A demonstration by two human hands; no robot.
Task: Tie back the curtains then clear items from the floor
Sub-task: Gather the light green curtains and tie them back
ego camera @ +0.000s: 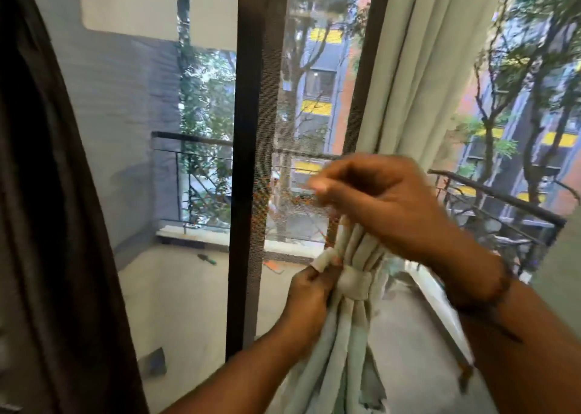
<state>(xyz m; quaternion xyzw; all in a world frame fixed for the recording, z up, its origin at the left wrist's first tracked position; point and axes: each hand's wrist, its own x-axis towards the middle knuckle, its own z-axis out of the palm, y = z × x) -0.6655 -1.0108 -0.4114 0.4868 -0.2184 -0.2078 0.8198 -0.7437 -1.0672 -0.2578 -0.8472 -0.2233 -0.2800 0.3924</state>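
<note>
A pale green curtain hangs at the right of the window and is gathered into a bunch low down. A matching fabric tie-back is wrapped round the bunch. My left hand pinches the tie-back's loose end at the left of the bunch. My right hand is above the bunch with curled fingers, blurred by motion; whether it holds a strand of the tie I cannot tell. A beaded bracelet sits on my right wrist.
A dark brown curtain hangs along the left edge. A dark door frame with mesh screen stands in the middle. Beyond lies a balcony floor with a small green-handled tool and a metal railing.
</note>
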